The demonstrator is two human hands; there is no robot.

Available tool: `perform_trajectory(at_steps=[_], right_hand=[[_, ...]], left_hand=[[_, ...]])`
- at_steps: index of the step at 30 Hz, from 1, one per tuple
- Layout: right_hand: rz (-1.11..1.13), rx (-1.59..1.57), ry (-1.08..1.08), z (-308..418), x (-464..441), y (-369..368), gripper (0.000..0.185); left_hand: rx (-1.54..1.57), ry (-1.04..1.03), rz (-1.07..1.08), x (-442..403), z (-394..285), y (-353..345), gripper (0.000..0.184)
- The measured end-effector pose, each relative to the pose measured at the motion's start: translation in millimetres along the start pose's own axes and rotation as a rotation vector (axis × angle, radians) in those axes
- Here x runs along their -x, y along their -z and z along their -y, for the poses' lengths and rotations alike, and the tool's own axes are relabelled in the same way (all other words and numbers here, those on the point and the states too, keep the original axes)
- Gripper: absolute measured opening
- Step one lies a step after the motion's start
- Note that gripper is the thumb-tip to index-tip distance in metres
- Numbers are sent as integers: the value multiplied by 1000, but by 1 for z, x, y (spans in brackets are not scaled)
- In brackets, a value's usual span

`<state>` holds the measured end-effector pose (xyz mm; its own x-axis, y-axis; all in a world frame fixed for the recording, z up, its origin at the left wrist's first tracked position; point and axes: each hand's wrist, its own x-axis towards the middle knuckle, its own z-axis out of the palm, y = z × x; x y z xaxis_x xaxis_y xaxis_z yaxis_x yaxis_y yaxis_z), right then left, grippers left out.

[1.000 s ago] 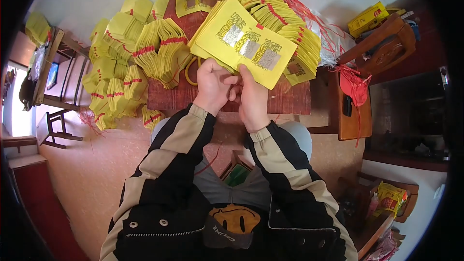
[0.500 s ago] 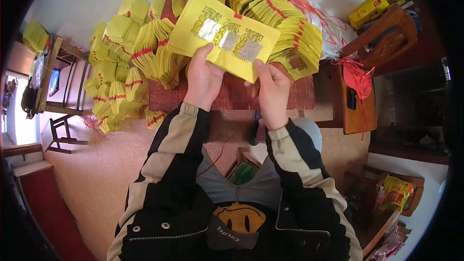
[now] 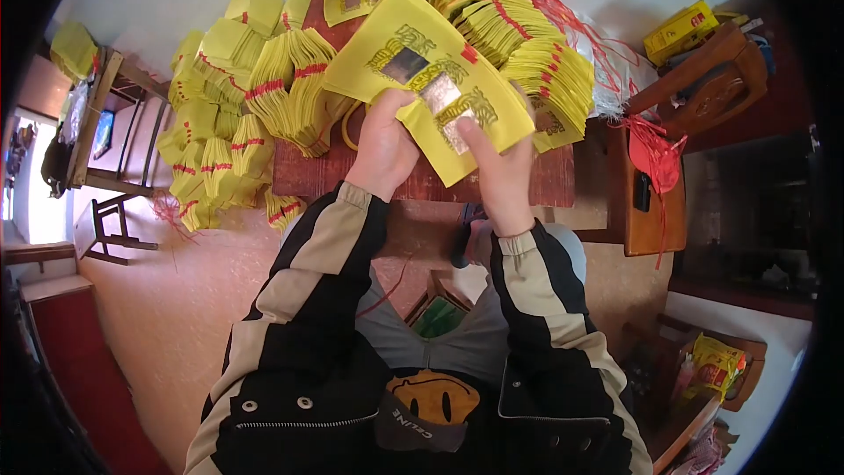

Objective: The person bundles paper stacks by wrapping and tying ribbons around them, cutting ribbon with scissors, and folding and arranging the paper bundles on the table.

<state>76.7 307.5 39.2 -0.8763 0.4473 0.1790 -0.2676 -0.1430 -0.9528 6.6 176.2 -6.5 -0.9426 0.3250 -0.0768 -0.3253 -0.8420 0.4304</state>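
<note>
Between my hands is a stack of yellow joss paper [image 3: 492, 104], printed with dark patterns and silvery foil patches, with a small red mark near its far edge. My left hand [image 3: 384, 148] grips its left side, thumb on top. The right hand [image 3: 501, 163] holds the near right side, its thumb pressed on the printed face; its other fingers are hidden beneath. The stack is tilted above the dark red wooden table [image 3: 422, 183]. Just behind it lie red-banded yellow paper bundles [image 3: 552, 79], and another bundle [image 3: 290, 92] stands left of my left hand.
Many more yellow bundles [image 3: 211, 158] are heaped at the left. Red strings [image 3: 571, 13] trail across the back right. A wooden chair [image 3: 655, 202] at the right carries a dark phone [image 3: 643, 193] and a red bundle of string [image 3: 655, 154]. A small stool [image 3: 114, 229] stands at left.
The paper stack has turned clockwise, its near corner now lower. My right thumb has shifted from the stack's edge onto its printed face. My left hand keeps its hold.
</note>
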Motion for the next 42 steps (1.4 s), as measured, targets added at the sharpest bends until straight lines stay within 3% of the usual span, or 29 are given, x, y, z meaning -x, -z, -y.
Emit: perform_trajectory(at_steps=[2,6,11,13,17,19,30,34,36,42], right_hand=[[264,-41,-128,0,-1,3,53],[366,75,-144,3,5,9,57],[380,168,-57,-1,13,11,67],[315,368,313,0,14,9,73],[259,228,506,20,13,-2,75],[242,466,653,22,9,2,69],[190,589,801,41,13,11,57],[216,794,763,49,7,18,49],[234,869,616,48,9,19,44],[224,939,748,31,2,25,53]], left_hand=[[17,39,35,1,4,-6,44],[-3,37,112,4,1,-12,45],[76,37,151,9,-2,-8,53],[73,78,143,10,-2,0,56],[-2,95,187,11,2,7,64],[-32,49,260,10,0,3,62],[-93,-6,271,-1,-6,-1,55],[-121,-10,244,-3,-1,-4,56],[-135,4,223,-2,-2,-5,58],[-31,85,216,2,-7,-10,51]])
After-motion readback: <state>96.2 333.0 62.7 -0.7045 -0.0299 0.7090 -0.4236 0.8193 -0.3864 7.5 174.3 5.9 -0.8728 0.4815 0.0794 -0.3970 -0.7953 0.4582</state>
